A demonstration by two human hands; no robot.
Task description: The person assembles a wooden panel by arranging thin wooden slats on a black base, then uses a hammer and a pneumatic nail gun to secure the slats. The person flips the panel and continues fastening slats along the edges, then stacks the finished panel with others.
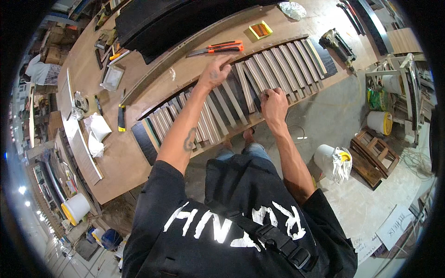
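A long dark panel (pixel 144 143) lies slantwise across the workbench, with many thin wooden slats (pixel 274 65) set side by side over it. Some slats in the middle stand at uneven angles with dark gaps between them. My left hand (pixel 215 73) is over the panel's far edge, thumb and fingers apart, by the upper ends of the middle slats. At the near edge my right hand (pixel 275 105) is closed, its fingertips pressed together next to a slat's lower end; whatever they pinch is hidden. Just beyond my left hand lies an orange and black utility knife (pixel 225 47).
A yellow tray (pixel 260 30) and a nail gun (pixel 338 48) lie on the workbench (pixel 123 171). Black upholstered board (pixel 162 23) stands at the far side. A yellow-handled knife (pixel 121 118) lies left. White buckets (pixel 327 157) and wooden frames (pixel 375 155) stand on the floor at right.
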